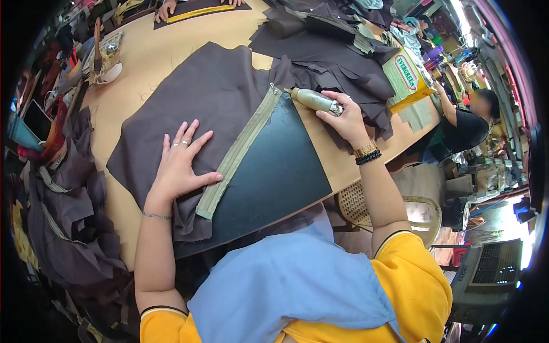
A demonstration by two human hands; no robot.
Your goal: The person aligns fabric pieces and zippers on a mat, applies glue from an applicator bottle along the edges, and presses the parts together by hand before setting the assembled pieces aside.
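My left hand [184,163] lies with fingers spread on a dark brown piece of fabric [200,86]. Its thumb reaches the edge of a long olive-green zipper [239,151], which runs diagonally along the fabric's edge. In my right hand [347,121] is a squeeze bottle [312,100], gripped at its base and tilted nearly flat. The bottle's narrow nozzle points left, close to the zipper's upper end, where a metal pull shows. Whether the tip touches anything I cannot tell. Beneath the zipper's right side is a smooth black board [280,166].
More brown fabric is piled at the back right [320,46], beside a yellow-green Evergreen box [406,77]. Other fabric hangs over the left table edge [63,194]. A brush [97,48] lies at the back left. Another person's hands [167,10] work across the table; a co-worker [466,123] is at right.
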